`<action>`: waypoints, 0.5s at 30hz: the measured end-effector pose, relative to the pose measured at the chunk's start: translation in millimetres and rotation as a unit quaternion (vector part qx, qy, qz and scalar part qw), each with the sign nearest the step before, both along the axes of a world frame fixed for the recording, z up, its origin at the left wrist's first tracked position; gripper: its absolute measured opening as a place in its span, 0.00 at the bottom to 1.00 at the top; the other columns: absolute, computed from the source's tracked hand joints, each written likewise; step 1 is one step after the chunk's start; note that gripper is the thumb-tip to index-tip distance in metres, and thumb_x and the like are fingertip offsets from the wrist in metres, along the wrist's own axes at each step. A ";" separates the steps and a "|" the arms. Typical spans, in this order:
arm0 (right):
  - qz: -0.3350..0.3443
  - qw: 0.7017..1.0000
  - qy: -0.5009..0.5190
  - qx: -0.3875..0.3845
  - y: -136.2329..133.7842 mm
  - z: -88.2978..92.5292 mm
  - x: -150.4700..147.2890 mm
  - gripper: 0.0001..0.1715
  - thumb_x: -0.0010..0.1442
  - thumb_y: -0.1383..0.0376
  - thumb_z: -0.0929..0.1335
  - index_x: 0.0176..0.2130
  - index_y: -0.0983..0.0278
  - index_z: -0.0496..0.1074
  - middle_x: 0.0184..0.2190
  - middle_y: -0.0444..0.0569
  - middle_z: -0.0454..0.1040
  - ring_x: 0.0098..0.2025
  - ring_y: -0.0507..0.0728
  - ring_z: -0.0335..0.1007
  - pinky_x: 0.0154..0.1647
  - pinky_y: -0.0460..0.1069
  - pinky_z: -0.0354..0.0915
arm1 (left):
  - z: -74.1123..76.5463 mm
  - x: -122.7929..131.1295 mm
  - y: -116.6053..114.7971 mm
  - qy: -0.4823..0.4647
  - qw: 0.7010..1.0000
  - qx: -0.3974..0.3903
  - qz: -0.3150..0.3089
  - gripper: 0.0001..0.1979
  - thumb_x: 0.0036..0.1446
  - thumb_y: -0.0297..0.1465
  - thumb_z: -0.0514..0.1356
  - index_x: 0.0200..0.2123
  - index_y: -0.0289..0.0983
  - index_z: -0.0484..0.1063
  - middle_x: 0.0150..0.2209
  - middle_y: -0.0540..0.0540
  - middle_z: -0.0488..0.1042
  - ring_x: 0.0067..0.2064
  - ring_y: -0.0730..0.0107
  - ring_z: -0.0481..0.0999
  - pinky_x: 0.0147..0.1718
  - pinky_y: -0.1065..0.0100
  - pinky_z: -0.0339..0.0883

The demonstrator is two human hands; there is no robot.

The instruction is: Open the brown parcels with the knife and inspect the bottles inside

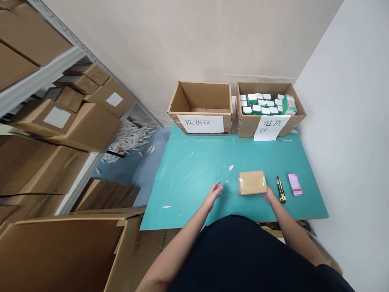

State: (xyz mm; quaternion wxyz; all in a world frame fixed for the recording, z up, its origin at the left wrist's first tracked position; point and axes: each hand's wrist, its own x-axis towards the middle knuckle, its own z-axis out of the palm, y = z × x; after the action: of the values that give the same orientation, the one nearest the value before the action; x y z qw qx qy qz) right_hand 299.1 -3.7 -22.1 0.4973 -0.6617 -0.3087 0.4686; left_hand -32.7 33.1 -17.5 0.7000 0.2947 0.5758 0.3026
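Observation:
A small cardboard box [252, 182], wrapped in shiny clear tape, is in front of me over the green table. My right hand [268, 195] grips its lower right corner, the fingers partly hidden by the box. Left of the box, my left hand [214, 194] hovers above the tabletop with fingers apart and nothing in them. A black and yellow utility knife [281, 190] lies just right of my right hand. Beside the knife is a pink, blurred-out flat object [294, 184].
At the table's [188, 170] back stand an open carton with a paper label [200, 123] and another carton [247, 126] holding several green-white boxes [265, 110]. Shelves of cardboard boxes [94, 125] line the left. A large open carton [60, 251] stands lower left; a white wall bounds the right.

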 end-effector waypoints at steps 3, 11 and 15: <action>-0.002 1.000 0.010 -0.026 7.7 2.9 -21.4 0.35 0.55 0.38 0.66 0.46 0.59 0.80 0.45 0.52 0.83 0.54 0.67 0.76 0.57 0.62 0.69 | 4.2 -4.1 -0.5 -0.001 1.000 0.006 0.001 0.34 0.54 0.49 0.68 0.61 0.42 0.69 0.62 0.35 0.71 0.60 0.51 0.73 0.54 0.55 0.70; 0.137 0.931 -0.322 0.105 -8.7 78.2 -33.5 0.22 0.68 0.54 0.62 0.55 0.56 0.77 0.56 0.53 0.75 0.61 0.66 0.66 0.68 0.64 0.57 | 8.8 -23.4 -2.4 0.009 1.000 0.002 0.003 0.35 0.53 0.50 0.68 0.60 0.41 0.70 0.62 0.35 0.71 0.61 0.50 0.73 0.53 0.57 0.71; 0.199 0.894 -0.391 0.091 -16.1 87.4 -39.7 0.22 0.68 0.56 0.62 0.55 0.57 0.76 0.55 0.56 0.74 0.61 0.68 0.65 0.67 0.66 0.57 | 6.8 -20.8 -3.0 0.009 1.000 -0.007 0.005 0.33 0.54 0.49 0.67 0.59 0.41 0.70 0.62 0.35 0.71 0.61 0.50 0.73 0.52 0.58 0.72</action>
State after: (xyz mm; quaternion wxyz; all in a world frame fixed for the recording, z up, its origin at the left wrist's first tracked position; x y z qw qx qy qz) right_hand 259.4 -19.8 65.3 0.2907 -0.6681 -0.6449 0.2308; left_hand -53.5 30.2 -10.7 0.6952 0.2901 0.5857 0.2992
